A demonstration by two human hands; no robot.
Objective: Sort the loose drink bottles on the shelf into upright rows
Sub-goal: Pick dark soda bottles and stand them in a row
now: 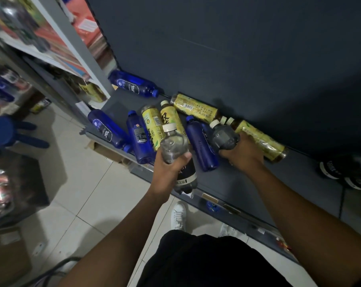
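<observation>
The left hand (169,169) is gripping a dark-labelled clear bottle (173,145) over the front edge of the shelf (279,179), while the right hand (245,155) is clutching a second clear bottle (224,137) nearby; blue bottles (202,148) and yellow tea bottles (194,107) are lying scattered on the shelf around them.

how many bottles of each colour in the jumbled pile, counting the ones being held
blue bottles: 4
yellow-label bottles: 4
clear white-capped bottles: 2, one in the left hand, one in the right hand
total: 10
dark-labelled bottles at the right edge: not counted
</observation>
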